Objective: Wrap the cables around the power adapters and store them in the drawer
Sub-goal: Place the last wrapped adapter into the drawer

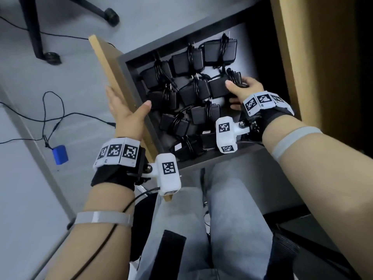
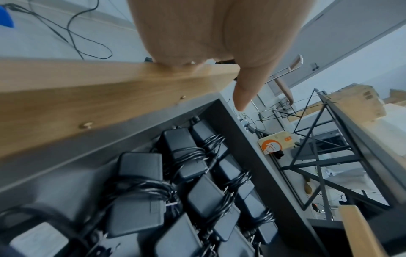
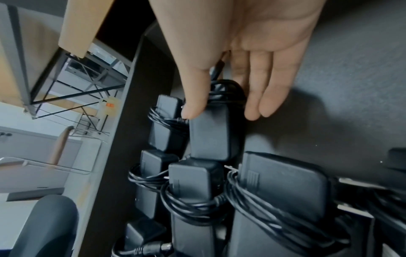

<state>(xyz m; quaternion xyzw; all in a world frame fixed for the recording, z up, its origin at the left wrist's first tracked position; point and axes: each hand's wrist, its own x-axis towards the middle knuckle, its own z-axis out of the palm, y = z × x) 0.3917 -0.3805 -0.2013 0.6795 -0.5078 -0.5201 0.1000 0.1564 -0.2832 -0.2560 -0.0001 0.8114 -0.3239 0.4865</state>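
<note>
In the open dark-grey drawer with a light wooden front panel [image 1: 113, 77], many black rectangular power adapters lie side by side in rows, each with its thin black cable wound around its body. The person's right hand [image 1: 245, 88] reaches into the far right part of the drawer and grasps one black cable-wrapped power adapter [image 3: 214, 132], thumb along one side and fingers along the other, over the coiled cable at its near end. This adapter rests on the drawer floor, touching its neighbours in the row. The person's left hand [image 1: 124, 112] holds the top edge of the wooden front panel, thumb inside the drawer and fingers over the outer face, so its grip is closed on the panel. Both wrists wear black straps with white marker-printed blocks. On the grey floor to the left lie loose black wires and a small blue box [image 1: 60, 155]. The person's legs in light grey jeans [image 1: 232, 209] sit below the drawer.
</note>
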